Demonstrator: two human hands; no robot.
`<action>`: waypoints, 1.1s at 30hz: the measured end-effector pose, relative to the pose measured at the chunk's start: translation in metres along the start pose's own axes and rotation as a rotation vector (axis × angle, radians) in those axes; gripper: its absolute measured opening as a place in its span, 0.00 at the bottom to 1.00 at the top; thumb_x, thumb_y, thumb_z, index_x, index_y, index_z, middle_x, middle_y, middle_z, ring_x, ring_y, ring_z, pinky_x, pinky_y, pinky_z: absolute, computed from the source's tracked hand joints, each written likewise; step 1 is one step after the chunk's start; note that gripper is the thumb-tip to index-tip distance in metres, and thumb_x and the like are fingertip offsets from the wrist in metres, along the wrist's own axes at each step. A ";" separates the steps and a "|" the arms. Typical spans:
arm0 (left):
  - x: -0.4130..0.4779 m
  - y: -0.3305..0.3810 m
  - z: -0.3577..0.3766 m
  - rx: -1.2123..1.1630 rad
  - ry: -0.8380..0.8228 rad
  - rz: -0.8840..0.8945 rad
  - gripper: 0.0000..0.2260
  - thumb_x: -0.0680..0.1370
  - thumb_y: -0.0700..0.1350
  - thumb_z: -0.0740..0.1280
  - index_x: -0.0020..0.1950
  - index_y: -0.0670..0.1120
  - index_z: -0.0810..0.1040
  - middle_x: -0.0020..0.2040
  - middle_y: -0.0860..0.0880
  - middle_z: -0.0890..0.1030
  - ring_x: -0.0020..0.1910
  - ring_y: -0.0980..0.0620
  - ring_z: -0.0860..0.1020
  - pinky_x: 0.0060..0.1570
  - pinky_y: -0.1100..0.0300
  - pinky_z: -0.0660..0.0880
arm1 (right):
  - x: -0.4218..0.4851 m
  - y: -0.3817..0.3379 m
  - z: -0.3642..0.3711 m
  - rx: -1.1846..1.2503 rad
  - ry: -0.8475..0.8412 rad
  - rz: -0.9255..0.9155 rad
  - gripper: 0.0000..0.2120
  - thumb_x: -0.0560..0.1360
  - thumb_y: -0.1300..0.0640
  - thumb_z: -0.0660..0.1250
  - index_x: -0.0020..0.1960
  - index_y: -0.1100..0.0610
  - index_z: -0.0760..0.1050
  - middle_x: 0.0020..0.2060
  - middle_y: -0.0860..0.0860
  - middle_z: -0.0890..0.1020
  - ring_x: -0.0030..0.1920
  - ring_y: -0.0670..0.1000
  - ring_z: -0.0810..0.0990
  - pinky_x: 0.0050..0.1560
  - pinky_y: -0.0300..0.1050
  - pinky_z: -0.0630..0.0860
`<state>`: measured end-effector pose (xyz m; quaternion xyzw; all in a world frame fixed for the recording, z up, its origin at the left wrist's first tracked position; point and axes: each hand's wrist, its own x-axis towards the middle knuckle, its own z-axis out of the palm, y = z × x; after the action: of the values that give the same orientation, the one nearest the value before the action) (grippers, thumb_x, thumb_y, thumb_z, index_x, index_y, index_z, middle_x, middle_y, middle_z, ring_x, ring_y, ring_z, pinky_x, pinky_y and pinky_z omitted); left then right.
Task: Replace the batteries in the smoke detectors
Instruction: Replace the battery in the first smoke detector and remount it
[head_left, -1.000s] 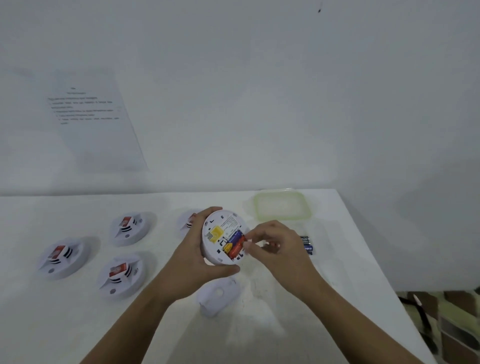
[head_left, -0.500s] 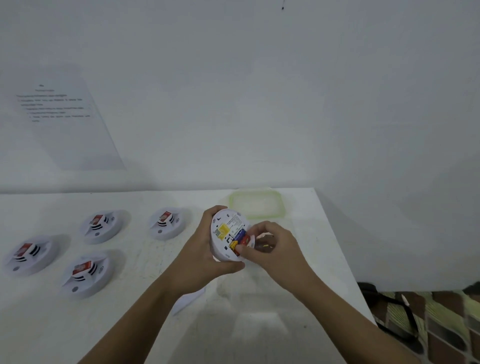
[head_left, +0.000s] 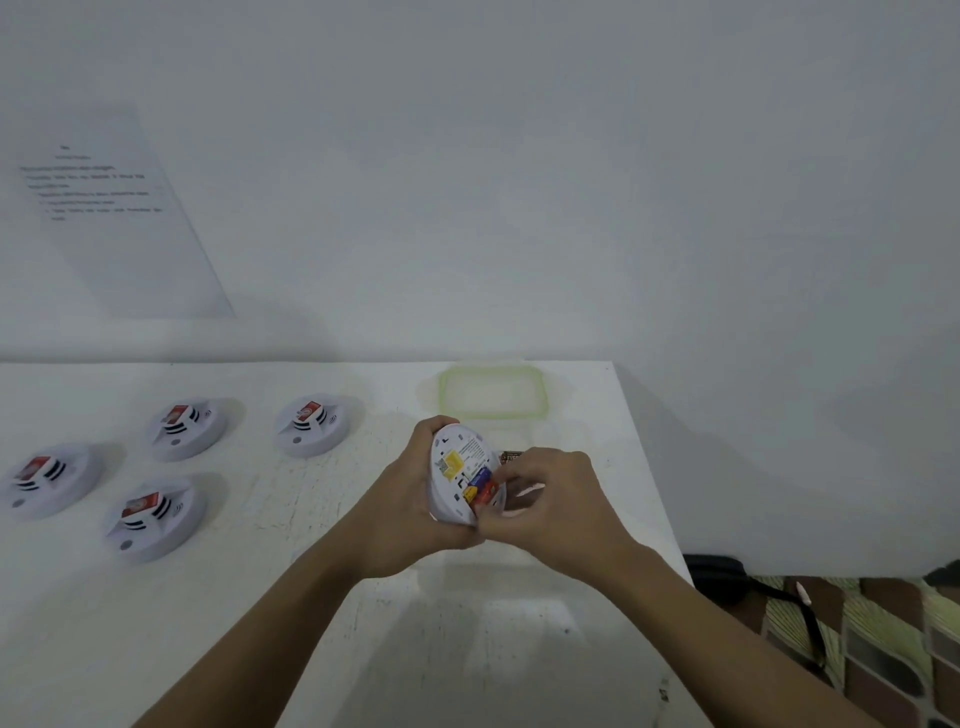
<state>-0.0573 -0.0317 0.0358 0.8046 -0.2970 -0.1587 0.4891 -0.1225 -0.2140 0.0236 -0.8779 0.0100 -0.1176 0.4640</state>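
The smoke detector (head_left: 457, 470) was held up above the table (head_left: 291, 613), tilted on edge with its back side toward the camera, showing a yellow label and printed text. In its open bay sat the batteries (head_left: 480, 486), coloured red, yellow and blue. The left hand (head_left: 410, 512) gripped the detector from the left, fingers wrapped over the top rim and thumb under the lower rim. The right hand (head_left: 553, 501) came in from the right, its thumb and forefinger curled in and pinching at the batteries; how firm the grip was could not be told.

To the left, well apart from the hands, four more units lay face up on the table in two rows: the near back detector (head_left: 314, 423), the far back detector (head_left: 189, 428), the front detector (head_left: 153, 517) and the leftmost detector (head_left: 47, 480), each carrying a red tag. Just behind the hands stood a clear container (head_left: 540, 400) with a green rim, near the table's back edge. A printed sheet (head_left: 119, 223) hung on the white wall (head_left: 571, 182). Right of the table, a dark cable (head_left: 769, 587) lay on the patterned floor (head_left: 883, 654).
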 end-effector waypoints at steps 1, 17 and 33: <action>0.000 0.001 0.000 0.000 -0.001 -0.003 0.38 0.67 0.38 0.81 0.70 0.51 0.63 0.59 0.56 0.78 0.59 0.58 0.79 0.53 0.63 0.80 | 0.000 -0.001 -0.001 -0.011 -0.017 -0.015 0.19 0.64 0.45 0.76 0.49 0.55 0.86 0.43 0.49 0.86 0.42 0.44 0.85 0.41 0.44 0.84; 0.004 -0.001 -0.004 0.032 -0.120 0.021 0.40 0.68 0.39 0.81 0.69 0.58 0.60 0.57 0.65 0.75 0.61 0.63 0.76 0.54 0.64 0.80 | 0.006 0.003 -0.005 -0.005 -0.093 0.019 0.14 0.62 0.51 0.82 0.46 0.54 0.88 0.39 0.47 0.87 0.38 0.42 0.85 0.38 0.42 0.84; 0.008 -0.013 -0.008 0.021 0.009 0.008 0.42 0.67 0.40 0.82 0.69 0.60 0.60 0.56 0.71 0.72 0.61 0.68 0.74 0.51 0.68 0.79 | 0.013 0.016 0.005 0.383 0.024 0.190 0.05 0.69 0.66 0.79 0.44 0.62 0.85 0.41 0.51 0.88 0.44 0.48 0.87 0.46 0.41 0.83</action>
<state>-0.0426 -0.0272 0.0281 0.8091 -0.2997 -0.1502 0.4826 -0.1076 -0.2208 0.0102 -0.7674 0.0756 -0.0833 0.6312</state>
